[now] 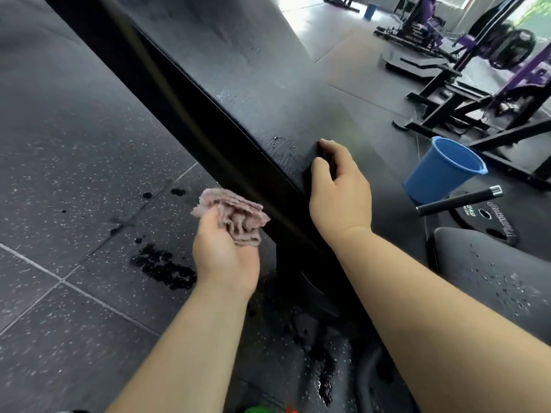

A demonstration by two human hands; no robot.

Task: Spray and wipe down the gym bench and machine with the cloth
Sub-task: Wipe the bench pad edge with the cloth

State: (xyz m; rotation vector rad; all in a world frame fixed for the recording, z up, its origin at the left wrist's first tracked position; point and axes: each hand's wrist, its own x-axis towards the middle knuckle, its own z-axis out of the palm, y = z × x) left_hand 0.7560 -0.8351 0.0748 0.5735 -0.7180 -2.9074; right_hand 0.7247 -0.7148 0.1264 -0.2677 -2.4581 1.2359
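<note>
Your left hand (226, 254) holds a crumpled pink cloth (235, 216) in curled fingers, just beside the left edge of the wet black bench pad (238, 70). Your right hand (340, 186) curls round the pad's lower edge. A blue bucket (441, 168) stands on the floor to the right.

Two bare forearms fill the lower part of the frame. The left forearm (185, 353) shows at lower centre, and the thicker-looking right forearm (432, 299) at lower right. Both are uncovered from wrist to frame edge, smooth and rounded. The left hand (223, 257) shows a creased palm. The right hand (340, 192) shows a broad, smooth back with short fingers (331, 144). A dark sliver (74, 410) at the bottom edge beside the left forearm may be clothing; it is too small to tell.
</note>
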